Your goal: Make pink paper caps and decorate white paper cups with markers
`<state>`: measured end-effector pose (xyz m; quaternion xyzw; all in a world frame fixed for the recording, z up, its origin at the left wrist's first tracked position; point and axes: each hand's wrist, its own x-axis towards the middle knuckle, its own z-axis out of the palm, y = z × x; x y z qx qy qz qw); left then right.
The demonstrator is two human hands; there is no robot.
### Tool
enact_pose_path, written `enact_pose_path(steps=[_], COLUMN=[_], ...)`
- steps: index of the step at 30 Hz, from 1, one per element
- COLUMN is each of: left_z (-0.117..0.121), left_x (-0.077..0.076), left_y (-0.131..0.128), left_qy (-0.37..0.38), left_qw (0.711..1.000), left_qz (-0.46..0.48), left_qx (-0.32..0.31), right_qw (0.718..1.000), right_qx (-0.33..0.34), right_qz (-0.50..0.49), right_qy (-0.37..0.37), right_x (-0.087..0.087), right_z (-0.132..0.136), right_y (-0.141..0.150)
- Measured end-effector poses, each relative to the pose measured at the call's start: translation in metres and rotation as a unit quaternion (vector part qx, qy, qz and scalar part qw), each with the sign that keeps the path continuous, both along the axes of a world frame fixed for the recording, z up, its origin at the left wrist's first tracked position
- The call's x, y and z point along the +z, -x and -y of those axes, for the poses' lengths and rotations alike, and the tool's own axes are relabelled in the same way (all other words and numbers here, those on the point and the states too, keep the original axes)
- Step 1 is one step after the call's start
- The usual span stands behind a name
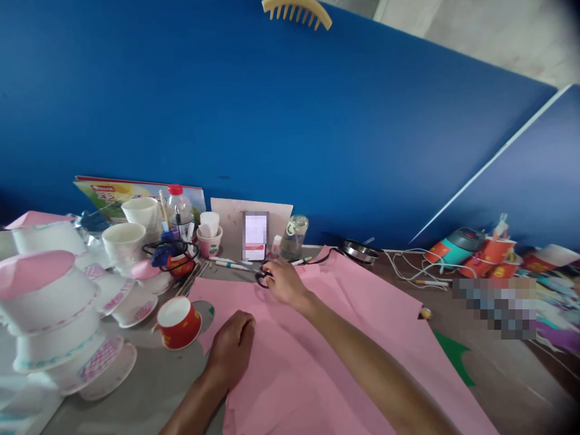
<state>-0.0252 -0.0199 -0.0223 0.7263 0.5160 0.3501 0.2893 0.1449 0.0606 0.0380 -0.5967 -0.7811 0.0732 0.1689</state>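
Note:
Large sheets of pink paper (312, 362) spread across the table in front of me. My right hand (286, 284) reaches over their far edge, its fingers closed at the black handles of a pair of scissors (261, 278). The blades point left, toward the pens. My left hand (230, 347) rests curled on the left part of the paper; whether anything is inside its fingers is hidden. A red paper cup (179, 329) stands to the left of that hand.
Stacked white decorated paper cups and bowls (58, 302) crowd the left. A phone (255, 238) and a glass jar (294, 238) stand by the blue partition (272, 121). On the right are a tape roll (359, 251), white cables (408, 272) and orange cups (493, 257).

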Motion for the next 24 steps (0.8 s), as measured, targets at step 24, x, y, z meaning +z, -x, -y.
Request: enact_pose_path(steps=[24], left_z=[-0.01], left_x=[0.001], left_y=[0.007], left_qy=[0.0], left_qw=[0.984], left_qz=[0.144], left_qx=[0.11], right_qw=[0.984], right_qx=[0.17], right_qz=[0.037], right_qy=[0.029], right_x=[-0.036], right_z=[0.086], right_y=[-0.018])
